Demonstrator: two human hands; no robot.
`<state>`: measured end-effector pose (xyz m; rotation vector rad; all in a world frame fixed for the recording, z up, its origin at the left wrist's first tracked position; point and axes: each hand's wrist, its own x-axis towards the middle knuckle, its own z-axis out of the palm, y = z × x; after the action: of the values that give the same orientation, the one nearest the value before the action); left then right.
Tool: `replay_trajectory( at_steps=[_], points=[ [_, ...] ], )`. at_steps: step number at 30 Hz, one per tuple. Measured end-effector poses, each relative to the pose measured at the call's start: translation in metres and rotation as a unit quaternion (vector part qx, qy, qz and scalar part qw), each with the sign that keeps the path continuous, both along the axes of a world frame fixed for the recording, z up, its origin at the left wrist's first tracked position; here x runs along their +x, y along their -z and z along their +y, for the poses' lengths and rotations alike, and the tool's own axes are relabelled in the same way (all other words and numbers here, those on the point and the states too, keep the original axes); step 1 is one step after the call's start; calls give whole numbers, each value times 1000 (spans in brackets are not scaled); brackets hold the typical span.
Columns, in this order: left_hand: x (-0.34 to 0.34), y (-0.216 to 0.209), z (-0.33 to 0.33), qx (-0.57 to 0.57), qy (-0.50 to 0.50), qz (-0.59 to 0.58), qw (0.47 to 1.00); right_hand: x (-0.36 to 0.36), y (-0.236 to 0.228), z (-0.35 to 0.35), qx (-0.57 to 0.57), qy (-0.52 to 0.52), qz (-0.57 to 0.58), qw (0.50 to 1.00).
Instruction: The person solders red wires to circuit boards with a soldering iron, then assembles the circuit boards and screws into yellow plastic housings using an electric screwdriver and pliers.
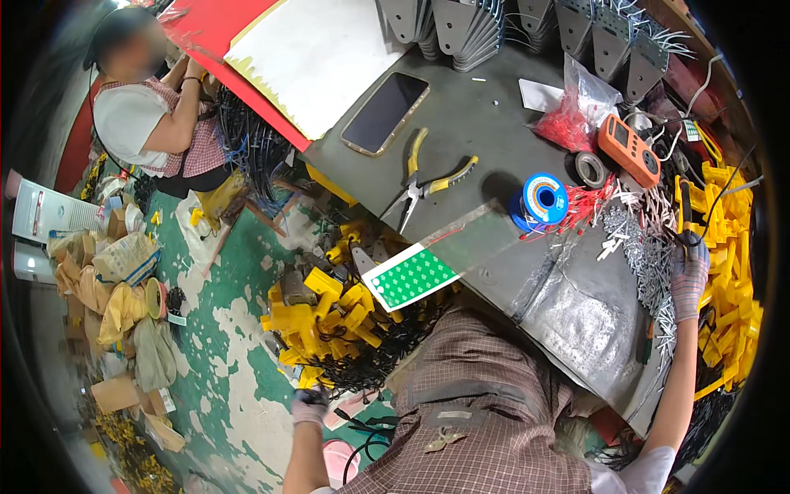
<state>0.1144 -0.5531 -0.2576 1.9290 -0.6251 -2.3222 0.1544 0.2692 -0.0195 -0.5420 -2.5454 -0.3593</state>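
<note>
My left hand (310,405), in a glove with dark fingers, is low at the near edge of a heap of yellow plastic parts (325,317) with black cables. Its fingers are curled beside a yellow piece; what they hold is hidden. On the far right, my right hand (690,276), in a striped glove, reaches over the bench edge. Its fingers are closed around a slender dark-handled tool (686,210), whose kind I cannot make out. Grey screws (638,243) lie left of this hand, and more yellow plastic parts (732,272) are piled to its right.
On the bench (494,107) lie a phone (386,114), yellow-handled pliers (424,181), a blue wire spool (543,198), an orange meter (629,152) and a bag of red pieces (568,115). Metal brackets (469,33) stand behind. A co-worker (156,115) works at left; sacks (127,263) line the floor.
</note>
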Motion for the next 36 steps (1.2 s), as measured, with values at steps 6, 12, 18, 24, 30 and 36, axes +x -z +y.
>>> replay_trajectory(
  at_steps=[6, 12, 18, 24, 30, 36],
  points=[
    [60, 53, 34, 63, 97, -125, 985, 9, -5, -7, 59, 31, -9, 998],
    [53, 35, 14, 32, 400, -295, 867, 20, -25, -33, -54, -66, 45, 995],
    [-106, -105, 92, -602, 383, -44, 700, 32, -42, -96, -338, -3, 112, 935],
    [-284, -236, 330, -628, 484, 411, 450, 36, -49, -144, -599, 77, 265, 752],
    [-404, -280, 511, -671, 452, 425, 405, 94, -37, -225, -611, 145, 359, 690],
    [-403, -296, 521, -653, 412, 453, 446, 133, -20, -260, -649, 248, 358, 624]
  ],
)
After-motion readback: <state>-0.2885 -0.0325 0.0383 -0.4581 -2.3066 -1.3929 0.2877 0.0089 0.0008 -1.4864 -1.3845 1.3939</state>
